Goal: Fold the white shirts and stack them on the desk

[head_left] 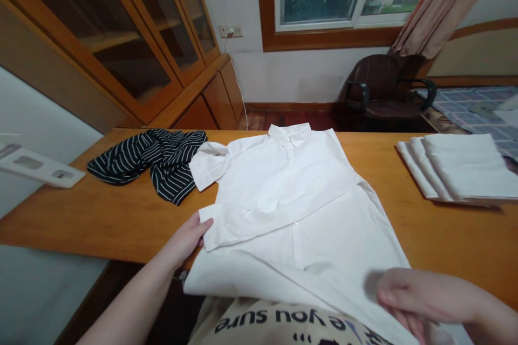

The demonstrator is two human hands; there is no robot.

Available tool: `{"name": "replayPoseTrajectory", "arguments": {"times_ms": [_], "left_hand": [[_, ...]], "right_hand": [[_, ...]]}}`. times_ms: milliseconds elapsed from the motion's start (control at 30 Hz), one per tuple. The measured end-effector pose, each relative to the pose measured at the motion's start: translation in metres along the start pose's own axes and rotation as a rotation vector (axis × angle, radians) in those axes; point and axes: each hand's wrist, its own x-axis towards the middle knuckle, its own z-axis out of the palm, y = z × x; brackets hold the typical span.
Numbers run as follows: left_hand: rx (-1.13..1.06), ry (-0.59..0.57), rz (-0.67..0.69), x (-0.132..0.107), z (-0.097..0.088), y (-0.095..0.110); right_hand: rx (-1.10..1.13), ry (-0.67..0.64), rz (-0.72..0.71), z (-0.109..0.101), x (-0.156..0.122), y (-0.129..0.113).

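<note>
A white long-sleeved shirt [324,199] lies front up across the table, its collar at the far edge. One sleeve is laid slantwise over the body, and my left hand [194,232] pinches its cuff, thumb on top. The other sleeve's end is bent out to the left, by the striped cloth. At the lower right, my right hand [408,296] is curled at the shirt's side edge near the hem, with white fabric around its fingers. The fingertips are partly hidden and slightly blurred. The hem hangs over the near table edge against my body.
A black-and-white striped garment [162,156] lies crumpled at the left of the wooden table [133,226]. Folded white cloths [465,167] are stacked at the right. A white plastic bracket [40,167] juts in at left. Beyond are a glass-doored cabinet [162,27] and an office chair [376,86].
</note>
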Motion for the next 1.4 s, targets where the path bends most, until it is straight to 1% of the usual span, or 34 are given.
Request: {"name": "replayPoseTrajectory", "arguments": {"times_ms": [33, 100, 133, 167, 200, 233, 267, 300, 333, 367, 400, 433, 500, 533, 600, 667, 733, 833, 967, 1033, 1100, 1133, 1167, 1200, 1233, 1267, 1300, 1333, 1367, 1400], "left_hand": [[0.050, 0.087, 0.040, 0.002, 0.000, -0.001], [0.178, 0.293, 0.204, 0.002, 0.003, -0.002], [0.265, 0.367, 0.319, 0.000, 0.005, -0.002], [0.367, 0.390, 0.440, -0.004, 0.008, 0.000], [0.479, 0.347, 0.555, -0.009, 0.012, 0.003], [0.594, 0.242, 0.651, -0.015, 0.017, 0.007], [0.703, 0.101, 0.726, -0.020, 0.023, 0.011], [0.804, -0.047, 0.776, -0.023, 0.031, 0.014], [0.897, -0.170, 0.806, -0.025, 0.038, 0.017], [0.979, -0.246, 0.819, -0.024, 0.046, 0.020], [1.046, -0.270, 0.814, -0.021, 0.054, 0.021], [1.099, -0.255, 0.789, -0.016, 0.060, 0.021], [1.166, -0.197, 0.708, -0.003, 0.068, 0.018], [1.185, -0.177, 0.674, 0.004, 0.070, 0.015], [1.206, -0.178, 0.647, 0.015, 0.070, 0.010], [1.212, -0.199, 0.660, 0.021, 0.067, 0.006], [1.209, -0.220, 0.671, 0.026, 0.064, 0.006], [1.205, -0.255, 0.676, 0.035, 0.063, 0.017], [1.197, -0.273, 0.663, 0.056, 0.070, 0.041], [1.187, -0.269, 0.650, 0.060, 0.074, 0.052], [1.171, -0.256, 0.703, 0.054, 0.076, 0.060], [1.160, -0.263, 0.763, 0.047, 0.077, 0.063], [1.149, -0.287, 0.836, 0.037, 0.077, 0.066], [1.138, -0.336, 0.909, 0.026, 0.077, 0.067], [1.127, -0.410, 0.967, 0.014, 0.077, 0.066], [1.113, -0.495, 0.996, 0.002, 0.077, 0.065], [1.097, -0.574, 1.000, -0.009, 0.077, 0.062], [1.081, -0.633, 0.986, -0.019, 0.078, 0.059], [1.070, -0.663, 0.963, -0.027, 0.079, 0.056], [1.067, -0.659, 0.937, -0.035, 0.080, 0.052]], "right_hand": [[0.025, 0.031, 0.005, -0.005, -0.002, -0.001], [-0.014, 0.148, -0.059, -0.017, -0.004, -0.006], [-0.047, 0.226, -0.096, -0.023, -0.004, -0.009], [-0.090, 0.310, -0.131, -0.030, -0.002, -0.012], [-0.140, 0.405, -0.159, -0.037, 0.000, -0.015], [-0.193, 0.512, -0.178, -0.046, 0.004, -0.017], [-0.252, 0.623, -0.187, -0.054, 0.009, -0.018], [-0.320, 0.729, -0.199, -0.063, 0.016, -0.019], [-0.393, 0.833, -0.220, -0.073, 0.024, -0.020], [-0.473, 0.930, -0.248, -0.083, 0.033, -0.021], [-0.558, 1.017, -0.281, -0.094, 0.043, -0.021], [-0.641, 1.094, -0.300, -0.104, 0.054, -0.022], [-0.794, 1.209, -0.266, -0.123, 0.074, -0.021], [-0.854, 1.238, -0.226, -0.131, 0.083, -0.020], [-0.933, 1.231, -0.143, -0.141, 0.098, -0.015], [-0.964, 1.203, -0.077, -0.146, 0.108, -0.010], [-0.972, 1.205, -0.028, -0.147, 0.113, -0.006], [-0.972, 1.236, 0.018, -0.153, 0.114, -0.007], [-0.974, 1.244, 0.036, -0.176, 0.116, -0.019], [-0.979, 1.261, 0.037, -0.185, 0.116, -0.026], [-0.991, 1.308, 0.011, -0.181, 0.114, -0.032], [-0.997, 1.329, -0.025, -0.174, 0.112, -0.035], [-1.002, 1.330, -0.082, -0.162, 0.110, -0.037], [-1.004, 1.303, -0.159, -0.147, 0.107, -0.038], [-1.000, 1.241, -0.245, -0.128, 0.103, -0.038], [-0.994, 1.136, -0.344, -0.108, 0.099, -0.038], [-0.981, 1.011, -0.430, -0.087, 0.095, -0.037], [-0.964, 0.886, -0.482, -0.067, 0.091, -0.035], [-0.946, 0.805, -0.507, -0.048, 0.087, -0.033], [-0.937, 0.744, -0.518, -0.032, 0.083, -0.031]]}}
